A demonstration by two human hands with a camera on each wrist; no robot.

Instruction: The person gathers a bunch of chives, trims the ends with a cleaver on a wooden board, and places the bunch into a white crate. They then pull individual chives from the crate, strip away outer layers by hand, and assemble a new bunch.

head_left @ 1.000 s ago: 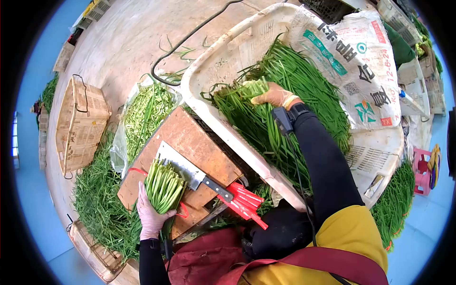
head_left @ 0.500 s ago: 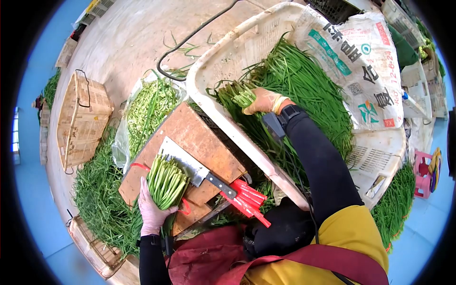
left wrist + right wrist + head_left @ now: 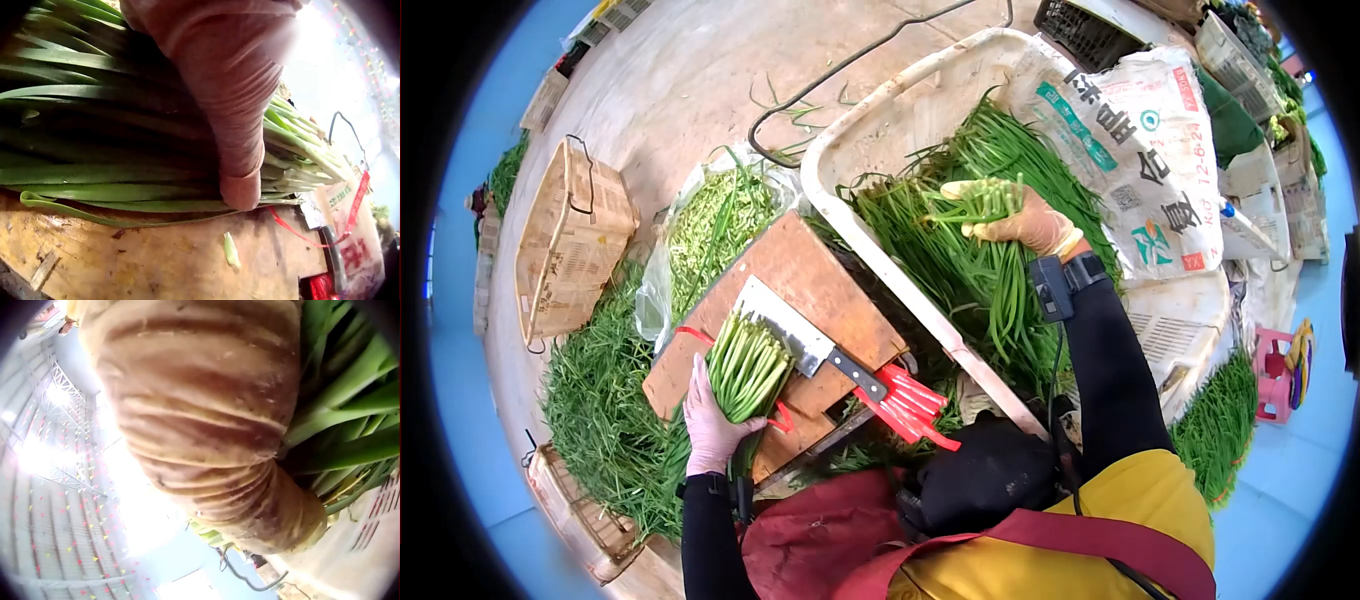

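Observation:
In the head view my gloved left hand point(image 3: 712, 425) grips a thick bundle of green chives point(image 3: 750, 365), its pale cut ends over the wooden board point(image 3: 830, 275). The left wrist view shows the thumb point(image 3: 240, 187) curled across the leaves, with a red strap point(image 3: 350, 215) beyond. A cleaver point(image 3: 790, 325) with a black handle lies on the board beside the bundle. Over the large white crate, my gloved right hand point(image 3: 1040, 225) holds a smaller bunch of chives point(image 3: 995, 200), pale ends to the left. Loose chives point(image 3: 990, 140) fill the crate beneath it.
Red straps point(image 3: 915, 405) lie at the board's near corner. A plastic bag point(image 3: 725, 215) of trimmings stands behind the board, with a heap of greens point(image 3: 600, 390) to the left. A printed sack point(image 3: 1140, 160) drapes over the crate's right side. An upright beige basket point(image 3: 575, 250) stands far left.
My right hand has moved to the right over the crate with its bunch, after a shift left half a second ago. The left hand keeps its hold on the bundle.

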